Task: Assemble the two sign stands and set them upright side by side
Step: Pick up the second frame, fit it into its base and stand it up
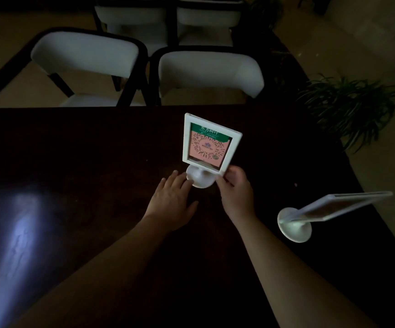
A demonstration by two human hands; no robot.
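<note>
A white-framed sign stand [209, 144] with a pink and green card stands upright on its round white base [200, 179] in the middle of the dark table [85, 157]. My right hand [234, 185] grips the frame's lower right corner. My left hand [173, 197] lies flat with fingers apart, its fingertips touching the base's left side. A second white sign stand [321, 209] rests on the table at the right, seen edge-on, its frame leaning away to the right from its round base [294, 227].
Two white chairs [85, 58] [210, 72] with black frames are pushed up to the table's far edge, with more chairs behind. A leafy plant [350, 102] stands off the table's right side. A bright glare [19, 228] lies on the table at the left.
</note>
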